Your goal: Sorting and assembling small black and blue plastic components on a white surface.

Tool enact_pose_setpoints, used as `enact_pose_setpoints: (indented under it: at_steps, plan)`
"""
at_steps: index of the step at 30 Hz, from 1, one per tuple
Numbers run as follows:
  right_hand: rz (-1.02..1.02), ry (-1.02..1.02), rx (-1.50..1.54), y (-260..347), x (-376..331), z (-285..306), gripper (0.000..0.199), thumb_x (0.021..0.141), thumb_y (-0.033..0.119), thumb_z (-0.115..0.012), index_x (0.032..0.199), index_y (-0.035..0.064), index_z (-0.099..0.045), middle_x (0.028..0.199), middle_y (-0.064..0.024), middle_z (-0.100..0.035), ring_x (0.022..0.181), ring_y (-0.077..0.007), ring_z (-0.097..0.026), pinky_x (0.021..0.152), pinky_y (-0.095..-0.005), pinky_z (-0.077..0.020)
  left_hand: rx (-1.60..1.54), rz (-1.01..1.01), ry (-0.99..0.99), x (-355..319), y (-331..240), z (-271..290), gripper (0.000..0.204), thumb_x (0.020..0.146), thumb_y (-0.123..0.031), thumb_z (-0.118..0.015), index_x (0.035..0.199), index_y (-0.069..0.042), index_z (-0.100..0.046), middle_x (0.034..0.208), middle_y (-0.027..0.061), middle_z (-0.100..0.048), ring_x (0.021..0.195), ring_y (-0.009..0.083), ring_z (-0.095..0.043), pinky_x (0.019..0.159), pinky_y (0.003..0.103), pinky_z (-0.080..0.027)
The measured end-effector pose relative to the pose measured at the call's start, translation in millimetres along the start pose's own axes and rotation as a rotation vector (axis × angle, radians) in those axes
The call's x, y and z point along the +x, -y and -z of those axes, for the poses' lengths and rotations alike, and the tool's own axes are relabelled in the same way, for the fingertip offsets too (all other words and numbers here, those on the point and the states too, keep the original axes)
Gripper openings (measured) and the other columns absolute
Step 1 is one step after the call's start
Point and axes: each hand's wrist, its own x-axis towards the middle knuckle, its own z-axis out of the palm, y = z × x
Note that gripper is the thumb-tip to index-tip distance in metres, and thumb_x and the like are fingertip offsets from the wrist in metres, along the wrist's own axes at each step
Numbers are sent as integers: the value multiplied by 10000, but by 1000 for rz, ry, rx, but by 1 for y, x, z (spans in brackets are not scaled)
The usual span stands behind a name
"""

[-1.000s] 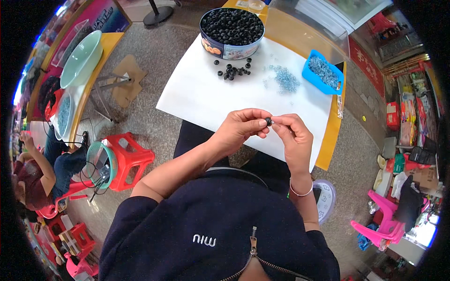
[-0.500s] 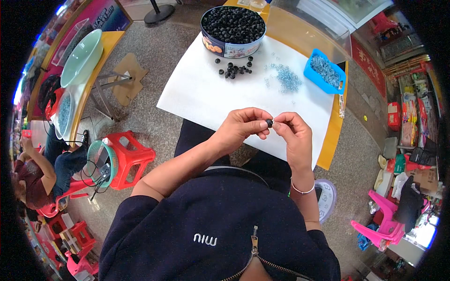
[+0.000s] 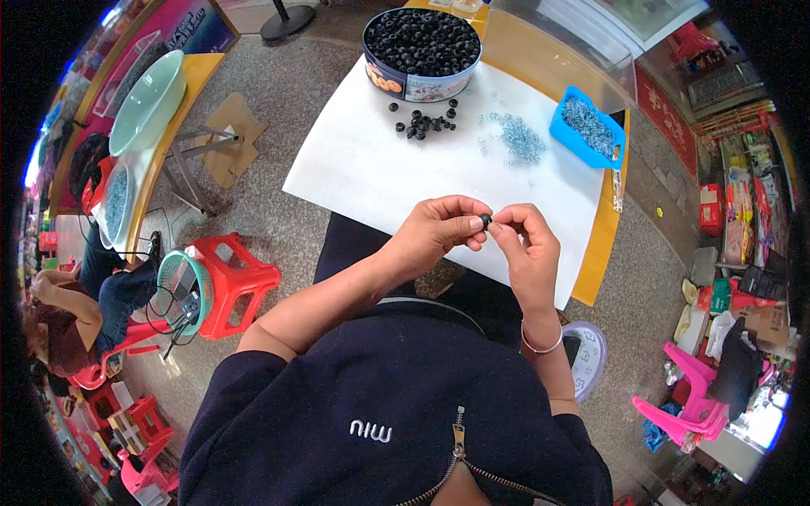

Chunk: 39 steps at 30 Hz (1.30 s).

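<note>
both hands meet above the near edge of the white tabletop (image 3: 363, 169), left hand (image 3: 439, 232) and right hand (image 3: 527, 249) fingertips pinched together on one small black bead (image 3: 485, 221), loose black beads (image 3: 426, 124) and a round tin (image 3: 422, 46) of them well beyond.

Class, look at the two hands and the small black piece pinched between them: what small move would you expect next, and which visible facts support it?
Probably the left hand and right hand press together on the small black bead pinched between their fingertips. Both hands meet on it above the white sheet, away from the loose black beads and the pile of small clear pieces.
</note>
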Motion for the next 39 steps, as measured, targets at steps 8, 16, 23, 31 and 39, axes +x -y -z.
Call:
enact_pose_setpoints:
  at_steps: [8,16,23,31,39]
  plan:
    - [-33,25,62,3,-3,0,60,841,13,-621,894,5,-595,836,-25,-586,745,-95,-541,676,-231,-437,49,-26,31,0,1,-1,193,899,-82,-614,1062,20,-615,885,66,-641,749,122,-613,725,243,-524]
    - [-227,42,484,-9,-1,6,96,869,77,-634,937,32,-583,797,20,-549,715,-55,-478,649,-194,-391,-184,54,82,1,3,9,202,903,-81,-604,1084,10,-601,909,70,-639,759,122,-619,719,231,-520]
    - [-184,24,301,-1,0,-5,103,870,72,-631,941,14,-584,832,1,-581,764,-54,-520,693,-206,-430,-122,77,65,2,7,9,224,897,-108,-614,1090,3,-588,905,60,-630,758,119,-606,697,234,-509]
    - [-317,71,457,-8,4,-1,80,873,63,-616,926,8,-594,811,-8,-594,719,-61,-517,660,-208,-428,-183,120,48,1,10,13,229,899,-111,-610,1093,6,-579,905,45,-630,739,103,-604,685,222,-505]
    - [-230,3,266,-10,-2,-9,52,873,48,-604,906,8,-597,802,-7,-592,720,-71,-526,655,-221,-434,-138,122,67,3,14,15,229,909,-108,-594,1106,7,-572,900,49,-624,743,110,-597,690,232,-499]
